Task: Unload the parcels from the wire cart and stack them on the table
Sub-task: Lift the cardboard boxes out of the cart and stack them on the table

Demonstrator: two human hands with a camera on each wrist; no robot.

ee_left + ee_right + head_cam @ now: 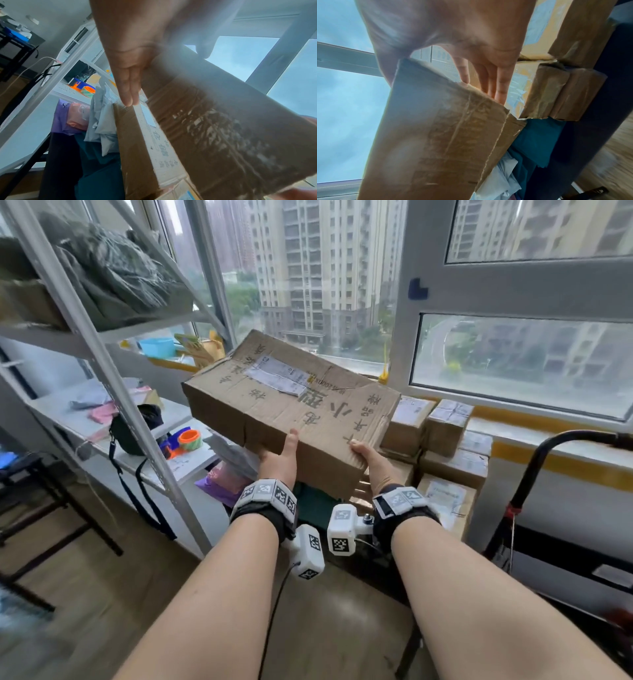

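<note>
Two hands carry one cardboard parcel (291, 405) in the air: left hand (279, 462) and right hand (373, 465) each have the thumb on top, straight fingers (500, 86) beneath. Behind it, stacked parcels (445, 446) sit beside the window (513, 361).

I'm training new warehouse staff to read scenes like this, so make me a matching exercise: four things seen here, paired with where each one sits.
Things:
1. large brown cardboard box
2. blue plastic basin
3. orange and green tape roll
4. small taped brown parcels

Places:
A. on the windowsill
B. stacked under the window
C. held up in both hands
D. on the white shelf

Pairs: 1-C, 2-A, 3-D, 4-B
</note>
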